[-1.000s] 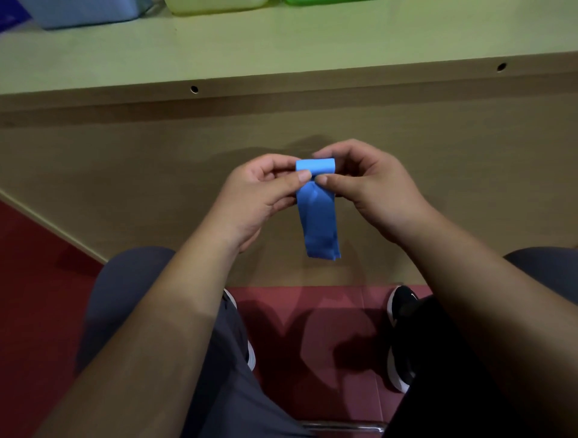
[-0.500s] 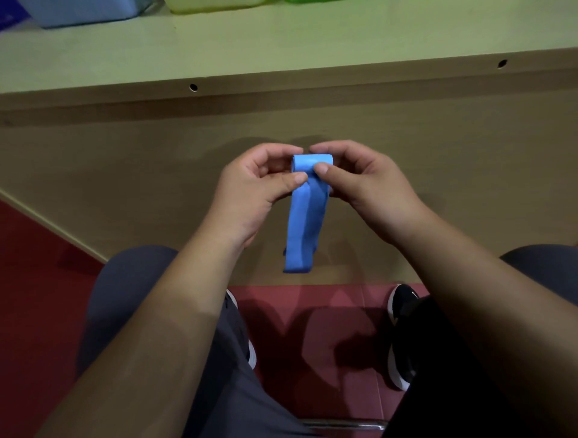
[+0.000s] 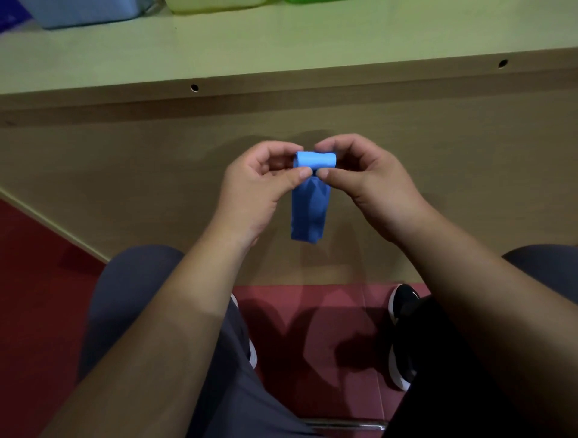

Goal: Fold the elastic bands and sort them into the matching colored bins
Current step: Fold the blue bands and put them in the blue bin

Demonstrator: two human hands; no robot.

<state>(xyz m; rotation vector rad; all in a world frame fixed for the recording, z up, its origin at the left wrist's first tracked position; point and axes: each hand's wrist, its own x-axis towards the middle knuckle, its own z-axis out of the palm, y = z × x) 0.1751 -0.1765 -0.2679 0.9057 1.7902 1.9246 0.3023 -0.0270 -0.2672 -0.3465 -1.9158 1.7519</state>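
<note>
Blue elastic band (image 3: 311,203), its upper end rolled, pinched between left hand (image 3: 259,190) and right hand (image 3: 370,187) in front of the table (image 3: 281,53). The band's free length hangs below the thumbs. Blue bin (image 3: 84,12) and yellow bin (image 3: 215,3) stand on the table's far side.

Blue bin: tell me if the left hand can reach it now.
Probably yes: the blue bin sits up left on the table, nothing visible between, though the left hand pinches the band.

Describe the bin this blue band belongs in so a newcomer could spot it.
Look at the pale tabletop across the top of the picture. Bins line its far edge, cut off by the frame. Yours is the light blue bin, left of the yellow bin and green bin.
</note>
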